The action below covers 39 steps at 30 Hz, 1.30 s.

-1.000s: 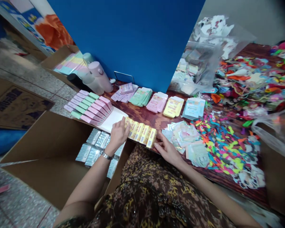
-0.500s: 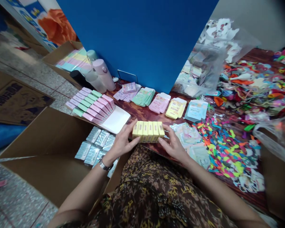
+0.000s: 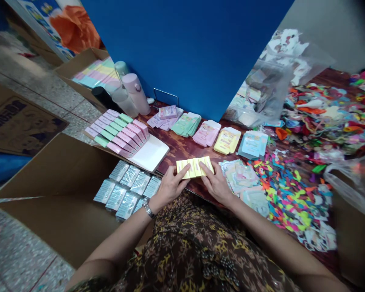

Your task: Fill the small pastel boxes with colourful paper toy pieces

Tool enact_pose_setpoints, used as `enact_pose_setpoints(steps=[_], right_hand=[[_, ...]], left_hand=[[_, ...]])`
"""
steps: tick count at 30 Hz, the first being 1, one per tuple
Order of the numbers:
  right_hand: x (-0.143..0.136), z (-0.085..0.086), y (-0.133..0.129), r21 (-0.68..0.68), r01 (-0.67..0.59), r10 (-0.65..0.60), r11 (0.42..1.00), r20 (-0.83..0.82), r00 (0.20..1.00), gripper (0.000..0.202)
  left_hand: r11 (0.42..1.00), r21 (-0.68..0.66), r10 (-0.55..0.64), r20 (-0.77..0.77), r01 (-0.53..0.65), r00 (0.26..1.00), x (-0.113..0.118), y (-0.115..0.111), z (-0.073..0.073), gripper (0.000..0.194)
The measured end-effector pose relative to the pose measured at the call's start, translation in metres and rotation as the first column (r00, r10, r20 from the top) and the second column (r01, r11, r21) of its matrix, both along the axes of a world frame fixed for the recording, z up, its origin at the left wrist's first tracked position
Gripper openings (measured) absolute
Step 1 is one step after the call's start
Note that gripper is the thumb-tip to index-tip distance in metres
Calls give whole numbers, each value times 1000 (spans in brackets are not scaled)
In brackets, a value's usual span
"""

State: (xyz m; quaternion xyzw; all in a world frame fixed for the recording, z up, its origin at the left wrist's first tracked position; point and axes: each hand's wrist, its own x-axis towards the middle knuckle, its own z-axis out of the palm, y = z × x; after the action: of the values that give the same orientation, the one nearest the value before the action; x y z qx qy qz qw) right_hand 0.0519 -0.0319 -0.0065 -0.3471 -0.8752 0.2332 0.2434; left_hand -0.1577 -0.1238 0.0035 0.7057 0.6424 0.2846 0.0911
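Observation:
A row of small yellow boxes (image 3: 193,169) is gripped between both my hands at the table's front edge. My left hand (image 3: 174,182) closes on the row's left end, its thumb lying over the box faces. At the other end, my right hand (image 3: 215,182) holds the row with thumb and fingers on top. Behind them lie flat yellow cartons (image 3: 227,140), pink cartons (image 3: 205,133) and blue cartons (image 3: 252,144). To the left, purple, green and pink boxes (image 3: 126,138) stand in rows on a white board (image 3: 152,154).
An open cardboard box (image 3: 57,170) with wrapped light-blue packs (image 3: 121,190) stands at my left. Green cartons (image 3: 186,124) and purple cartons (image 3: 164,119) lie further back, near bottles (image 3: 136,93). A blue panel (image 3: 182,52) rises behind. Colourful balloons (image 3: 292,190) cover the right side.
The row of yellow boxes has tilted and shifted slightly right. My thumbs have moved from its near lower edge up over the box faces, and my left hand has come closer to my right.

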Motion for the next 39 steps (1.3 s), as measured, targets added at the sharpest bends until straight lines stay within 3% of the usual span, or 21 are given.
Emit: enact_pose_setpoints(steps=[4, 8, 12, 16, 20, 26, 29, 35, 39], right_hand=[[-16, 24, 18, -56, -113, 106, 992, -113, 988, 59], [-80, 40, 49, -114, -257, 212, 960, -307, 928, 68], [-162, 30, 70, -239, -404, 267, 883, -452, 851, 63], [-211, 5, 79, -292, -453, 267, 842, -505, 821, 58], [-226, -9, 83, -310, -419, 244, 854, -472, 847, 56], [-225, -7, 86, -342, -381, 196, 859, -468, 862, 57], [-223, -8, 86, -341, -367, 179, 865, -473, 863, 57], [-231, -14, 81, -182, -361, 274, 915, -376, 885, 55], [-250, -8, 82, -121, -334, 302, 935, -225, 926, 54]], left_hand=[[986, 99, 136, -31, -132, 990, -4, -5, 26, 61], [904, 278, 380, -174, -324, 909, -35, -12, 46, 65], [817, 345, 561, -286, -463, 777, -72, -19, 41, 64], [793, 313, 607, -338, -522, 719, -97, -21, 22, 60], [805, 324, 590, -357, -496, 724, -111, -17, 13, 58], [817, 343, 570, -354, -464, 742, -111, -11, 20, 58], [823, 350, 558, -356, -446, 750, -107, -11, 15, 60], [807, 326, 588, -367, -493, 721, -113, -15, -7, 61], [774, 263, 633, -366, -576, 682, -124, -14, -8, 52]])
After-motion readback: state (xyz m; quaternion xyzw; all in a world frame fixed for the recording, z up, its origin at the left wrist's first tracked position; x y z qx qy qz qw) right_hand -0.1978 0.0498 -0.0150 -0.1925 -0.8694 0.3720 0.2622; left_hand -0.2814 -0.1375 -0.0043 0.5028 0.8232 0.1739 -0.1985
